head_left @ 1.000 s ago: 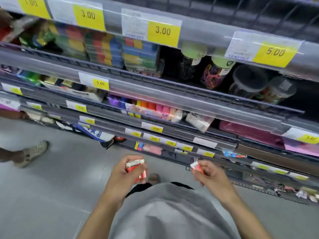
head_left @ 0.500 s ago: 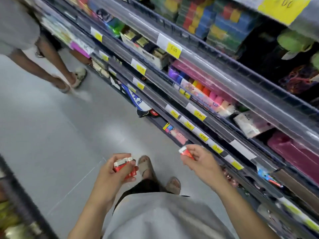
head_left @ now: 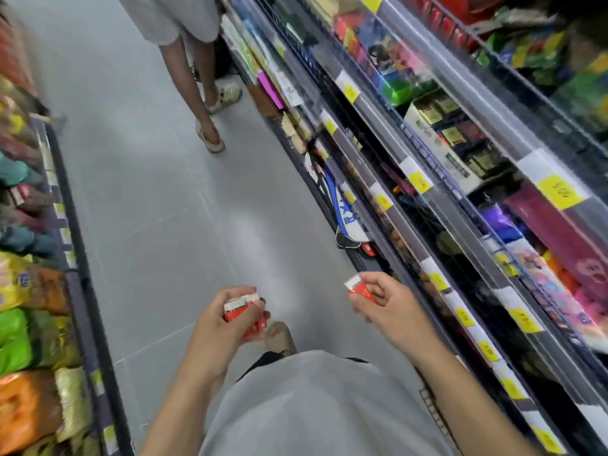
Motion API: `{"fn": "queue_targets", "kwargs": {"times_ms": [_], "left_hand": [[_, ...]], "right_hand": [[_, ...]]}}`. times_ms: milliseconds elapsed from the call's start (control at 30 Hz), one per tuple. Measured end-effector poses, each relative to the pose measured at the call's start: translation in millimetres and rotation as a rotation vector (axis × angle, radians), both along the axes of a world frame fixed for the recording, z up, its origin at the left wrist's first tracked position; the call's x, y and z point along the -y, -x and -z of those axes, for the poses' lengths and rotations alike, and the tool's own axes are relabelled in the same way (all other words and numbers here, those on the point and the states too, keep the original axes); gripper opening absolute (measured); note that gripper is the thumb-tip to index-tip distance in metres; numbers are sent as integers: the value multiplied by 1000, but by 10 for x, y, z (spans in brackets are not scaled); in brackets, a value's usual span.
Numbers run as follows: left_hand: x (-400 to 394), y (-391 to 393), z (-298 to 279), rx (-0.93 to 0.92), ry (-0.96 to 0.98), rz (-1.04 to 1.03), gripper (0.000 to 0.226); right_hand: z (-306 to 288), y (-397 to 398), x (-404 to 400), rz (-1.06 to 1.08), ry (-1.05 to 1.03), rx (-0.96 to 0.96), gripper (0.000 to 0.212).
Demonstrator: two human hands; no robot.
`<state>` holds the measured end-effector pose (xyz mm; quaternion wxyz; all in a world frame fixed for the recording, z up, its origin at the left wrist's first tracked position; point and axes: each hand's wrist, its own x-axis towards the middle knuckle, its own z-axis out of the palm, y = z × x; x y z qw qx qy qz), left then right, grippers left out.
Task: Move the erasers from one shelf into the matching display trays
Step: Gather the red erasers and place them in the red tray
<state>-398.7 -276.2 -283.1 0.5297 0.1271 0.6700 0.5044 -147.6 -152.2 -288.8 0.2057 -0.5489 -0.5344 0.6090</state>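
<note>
Nearest the camera, a grey shirt [head_left: 316,406] fills the lower centre; both forearms extend forward from it over the grey floor [head_left: 158,199].

Left hand [head_left: 220,327]: fingers curled round a small stack of erasers [head_left: 245,315] in red-and-white sleeves. The exact count cannot be determined, as the fingers cover most of the stack; at least two white ends are visible at the top.

Right hand [head_left: 388,307]: thumb and fingers pinch a single eraser [head_left: 358,287], red sleeve with a white end, held level with the lower shelf edges. The two hands are apart, with bare floor between them. Below the left hand, one sandalled foot [head_left: 279,339] shows partly; the shirt hides the rest.

Right side: a shelf unit [head_left: 460,225] runs away diagonally, its rails carrying yellow price labels [head_left: 419,182]. The figures on the labels are blurred. The stock behind the rails is smeared by motion; display trays cannot be identified with certainty.

Left side: a second rack holds coloured packets [head_left: 19,324], cut off by the frame edge.

Farthest: another person's legs [head_left: 197,90] in pale sandals stand in the aisle, cut off above the shorts.
</note>
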Motion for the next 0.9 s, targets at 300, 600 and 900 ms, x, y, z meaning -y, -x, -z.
{"fn": "queue_targets", "kwargs": {"times_ms": [300, 600, 900], "left_hand": [[-993, 1036, -267, -8, -58, 5, 20], [-2126, 1633, -182, -69, -5, 24, 23], [-3300, 2081, -260, -45, 11, 47, 18]], "right_hand": [[172, 699, -595, 33, 74, 34, 27], [288, 1427, -1870, 57, 124, -8, 26], [-26, 2116, -3348, 30, -13, -39, 30]]}}
